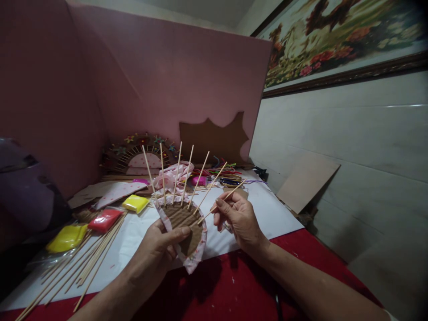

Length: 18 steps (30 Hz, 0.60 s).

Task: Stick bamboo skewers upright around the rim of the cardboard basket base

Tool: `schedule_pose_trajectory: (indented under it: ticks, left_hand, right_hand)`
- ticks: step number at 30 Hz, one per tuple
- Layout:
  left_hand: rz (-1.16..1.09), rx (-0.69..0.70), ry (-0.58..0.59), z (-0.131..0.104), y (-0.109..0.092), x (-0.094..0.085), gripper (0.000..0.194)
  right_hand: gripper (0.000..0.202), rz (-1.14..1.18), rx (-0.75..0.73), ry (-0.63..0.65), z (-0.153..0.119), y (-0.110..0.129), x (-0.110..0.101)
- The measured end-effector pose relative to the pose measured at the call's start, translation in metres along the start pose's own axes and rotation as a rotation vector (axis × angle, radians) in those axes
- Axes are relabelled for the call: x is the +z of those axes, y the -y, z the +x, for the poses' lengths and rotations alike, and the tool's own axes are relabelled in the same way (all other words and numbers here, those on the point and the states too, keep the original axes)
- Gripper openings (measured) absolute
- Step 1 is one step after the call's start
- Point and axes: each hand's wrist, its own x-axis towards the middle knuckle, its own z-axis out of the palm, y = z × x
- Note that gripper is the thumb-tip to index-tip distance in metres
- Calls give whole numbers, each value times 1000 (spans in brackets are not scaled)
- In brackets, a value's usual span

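My left hand (pixel 163 243) grips a half-round cardboard piece (pixel 180 216) whose edge is wrapped in pink patterned cloth. Its thumb presses on the brown face, and the other fingers are behind. Several thin wooden sticks (pixel 179 167) fan upward from the curved edge. Between thumb and fingertips, my right hand (pixel 237 218) pinches another wooden stick (pixel 230 192). That stick slants down to the left, its lower end at the cardboard's right side. Whether it is fixed there I cannot tell.
Loose sticks (pixel 90 252) lie at left beside yellow packets (pixel 67 238) and a red packet (pixel 105 220). Behind are crumpled pink cloth (pixel 172 176), a decorated fan-shaped piece (pixel 143 156) and a cut brown board (pixel 214 138). White sheeting (pixel 264 209) covers part of the red tabletop (pixel 294 249).
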Motion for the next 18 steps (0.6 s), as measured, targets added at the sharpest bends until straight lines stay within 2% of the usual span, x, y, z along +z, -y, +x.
schedule_pose_trajectory:
  ticks: [18]
  left_hand:
    - [53,-11,3,-7,-3,6,28]
  right_hand:
    - [22,-42,2,-27,1,1,0]
